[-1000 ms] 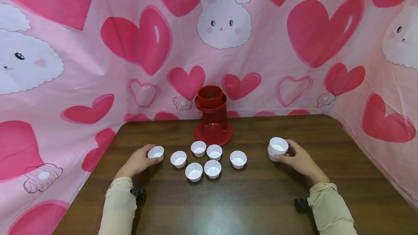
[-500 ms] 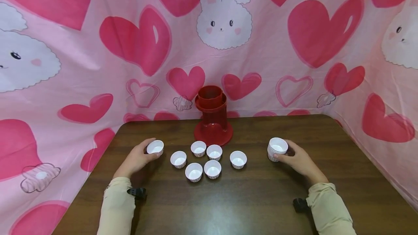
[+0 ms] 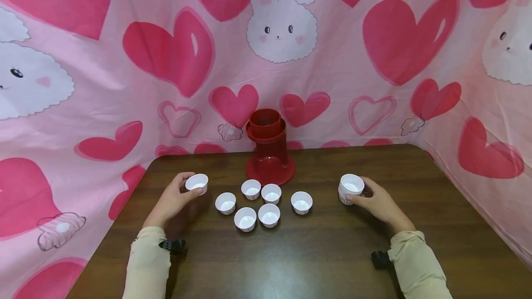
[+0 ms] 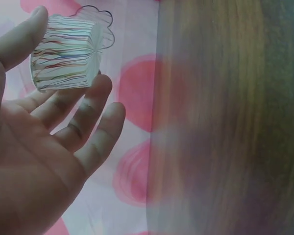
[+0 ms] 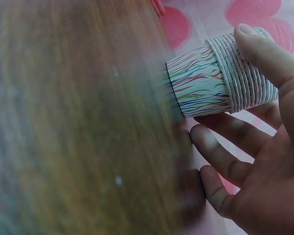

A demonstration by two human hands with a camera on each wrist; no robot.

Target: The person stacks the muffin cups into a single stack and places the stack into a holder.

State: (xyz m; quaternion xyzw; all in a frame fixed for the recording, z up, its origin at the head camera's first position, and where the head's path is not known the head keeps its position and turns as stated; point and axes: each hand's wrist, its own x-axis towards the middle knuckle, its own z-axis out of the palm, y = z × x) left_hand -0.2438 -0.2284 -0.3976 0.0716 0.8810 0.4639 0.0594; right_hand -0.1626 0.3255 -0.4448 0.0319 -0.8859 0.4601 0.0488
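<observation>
My left hand [image 3: 171, 203] pinches a white paper baking cup [image 3: 196, 182] by its side, between thumb and fingers. In the left wrist view that paper baking cup [image 4: 66, 54] shows coloured wavy stripes and is off the table. At the right, my right hand [image 3: 383, 204] grips a stack of nested paper baking cups [image 3: 345, 194], thumb in front. The right wrist view has the stack [image 5: 198, 81] with many rims packed together and its base at the tabletop. Between the hands, several single baking cups [image 3: 269, 216] stand upright, openings up, apart from both hands.
A red plastic holder [image 3: 271, 163] with a round base and cup-shaped top stands at the back middle of the brown wooden table [image 3: 266, 262]. A pink cloth [image 3: 282, 77] with hearts and rabbits hangs behind and at both sides.
My left hand has risen and moved slightly away from me, lifting its paper baking cup. The right hand and its stack stay nearly in place; the head view shifts slightly.
</observation>
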